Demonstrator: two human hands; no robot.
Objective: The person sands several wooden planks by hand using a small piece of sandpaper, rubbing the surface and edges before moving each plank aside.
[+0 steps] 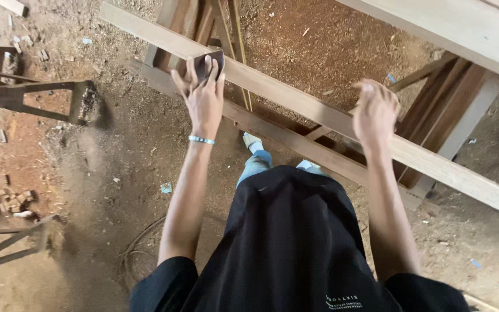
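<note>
Head view: left hand [204, 95] presses a dark sanding sheet [209, 62] flat onto a long wooden plank [295, 101], fingers spread over it. Right hand [375, 112] is blurred above the plank's near edge; whether it grips, I cannot tell. The sheet could slide off the narrow edge. Open room lies left, over the sawdust floor [116, 150]; a wooden frame [451, 110] crowds the right.
</note>
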